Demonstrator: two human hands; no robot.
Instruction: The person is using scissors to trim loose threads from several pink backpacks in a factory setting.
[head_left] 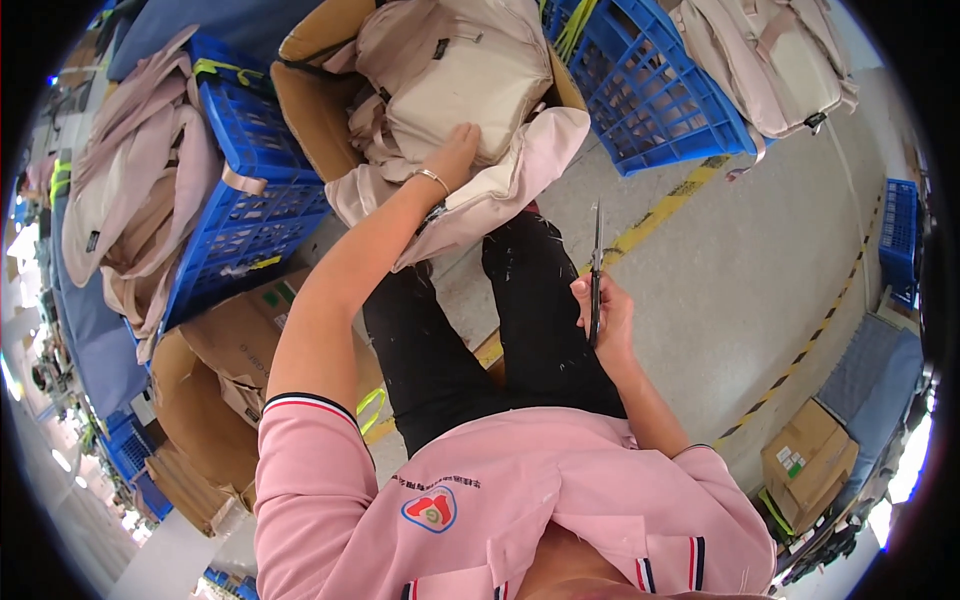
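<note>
In front of me a cardboard box point(305, 115) holds pale pink and beige fabric bags point(455, 95), and one pink edge hangs over its near side. My left hand point(455, 158) lies on the beige cloth, fingers stretched out and pressed against it, gripping nothing that I can see. Beside my right thigh, my right hand point(608, 308) is closed around dark-handled scissors point(597, 262). Their blades point away from me and look closed together. The scissors are apart from the bags.
A blue plastic crate point(245, 215) with pink bags point(150, 190) draped over it stands at left. Another blue crate point(650, 90), beside more bags point(765, 60), is at far right. Cardboard point(235, 340) sits near my left leg; a carton point(808, 462) lies right. Yellow-black tape point(665, 205) marks the floor.
</note>
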